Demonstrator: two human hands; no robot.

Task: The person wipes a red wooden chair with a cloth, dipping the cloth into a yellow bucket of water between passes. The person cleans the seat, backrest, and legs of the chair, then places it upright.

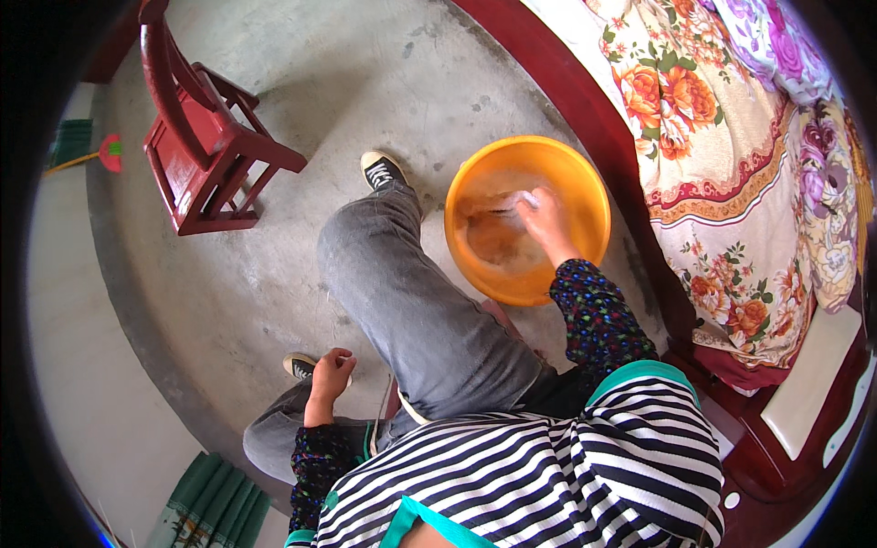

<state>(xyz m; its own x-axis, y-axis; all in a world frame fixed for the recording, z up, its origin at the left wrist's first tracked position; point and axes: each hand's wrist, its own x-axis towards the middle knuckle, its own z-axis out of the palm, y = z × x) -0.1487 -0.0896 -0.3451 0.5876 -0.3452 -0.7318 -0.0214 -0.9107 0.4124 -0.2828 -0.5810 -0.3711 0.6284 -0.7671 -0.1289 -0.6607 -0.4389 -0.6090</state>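
An orange plastic basin (596, 185) stands on the floor before me, with cloudy, sudsy water inside. My right hand (545, 216) reaches down into it, fingers curled around a whitish wet cloth (505, 201). Most of that cloth is blurred or under the water. Over by my left knee, my left hand (331, 378) hangs loosely bent above the leg. It appears to hold nothing, though its palm is turned from view.
A red wooden chair (205, 147) stands on the concrete floor (308, 75) at the upper left. Close to the basin's right runs the dark red bed frame (582, 103), with flowered bedding (719, 178). A green curtain (212, 500) hangs at the lower left.
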